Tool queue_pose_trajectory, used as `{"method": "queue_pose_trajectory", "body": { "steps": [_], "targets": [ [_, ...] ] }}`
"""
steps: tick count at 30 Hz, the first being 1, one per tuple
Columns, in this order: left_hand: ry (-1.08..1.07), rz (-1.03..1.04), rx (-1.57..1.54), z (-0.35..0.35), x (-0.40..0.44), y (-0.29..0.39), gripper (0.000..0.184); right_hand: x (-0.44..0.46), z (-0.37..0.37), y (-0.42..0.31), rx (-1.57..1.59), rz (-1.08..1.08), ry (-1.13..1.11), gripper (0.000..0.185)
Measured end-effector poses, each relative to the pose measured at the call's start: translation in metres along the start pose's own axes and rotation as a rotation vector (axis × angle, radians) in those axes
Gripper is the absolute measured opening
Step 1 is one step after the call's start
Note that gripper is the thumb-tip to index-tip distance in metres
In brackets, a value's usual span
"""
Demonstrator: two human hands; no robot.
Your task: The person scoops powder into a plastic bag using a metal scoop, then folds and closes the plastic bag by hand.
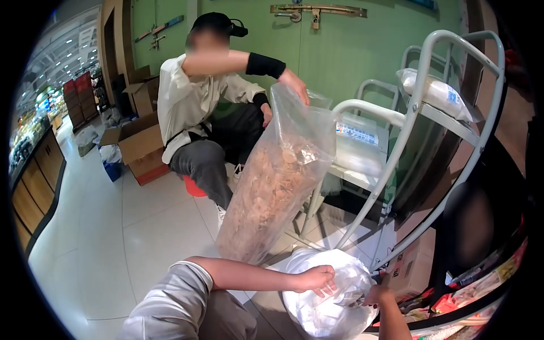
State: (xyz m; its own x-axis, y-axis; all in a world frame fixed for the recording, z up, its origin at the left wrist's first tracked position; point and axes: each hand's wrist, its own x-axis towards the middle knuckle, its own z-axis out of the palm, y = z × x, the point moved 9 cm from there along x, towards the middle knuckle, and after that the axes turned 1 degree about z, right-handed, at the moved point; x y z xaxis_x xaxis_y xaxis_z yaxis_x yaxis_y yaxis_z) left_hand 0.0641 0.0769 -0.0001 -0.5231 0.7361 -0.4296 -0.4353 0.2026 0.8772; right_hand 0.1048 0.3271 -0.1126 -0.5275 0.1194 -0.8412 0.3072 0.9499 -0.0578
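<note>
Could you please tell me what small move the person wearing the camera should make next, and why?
I would probably lower the left hand to grasp the left side of the white sack and steady it. That hand looks empty, with its fingers loosely spread over the sack, whose plastic lies in slack folds, while the right hand is at the other side.

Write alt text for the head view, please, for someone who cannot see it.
The wearer's left hand is open above a white bag, the right hand at its edge. Beyond, a seated person holds the top of a tall clear bag of tan, flaky pieces.
</note>
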Motion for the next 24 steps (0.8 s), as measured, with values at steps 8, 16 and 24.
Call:
{"method": "queue_pose_trajectory", "body": {
  "steps": [8, 16, 24],
  "targets": [
    [-0.058, 0.207, 0.01, 0.014, -0.012, 0.039, 0.014, -0.011, 0.012, -0.019, 0.098, 0.037, -0.076, 0.045],
    [-0.107, 0.261, -0.027, 0.01, -0.017, 0.042, 0.015, -0.022, -0.004, -0.051, -0.158, -0.176, 0.064, 0.047],
    [-0.119, 0.219, -0.248, -0.005, -0.018, 0.061, 0.011, -0.084, -0.031, -0.067, -0.138, -0.111, 0.086, 0.051]
  ]
}}
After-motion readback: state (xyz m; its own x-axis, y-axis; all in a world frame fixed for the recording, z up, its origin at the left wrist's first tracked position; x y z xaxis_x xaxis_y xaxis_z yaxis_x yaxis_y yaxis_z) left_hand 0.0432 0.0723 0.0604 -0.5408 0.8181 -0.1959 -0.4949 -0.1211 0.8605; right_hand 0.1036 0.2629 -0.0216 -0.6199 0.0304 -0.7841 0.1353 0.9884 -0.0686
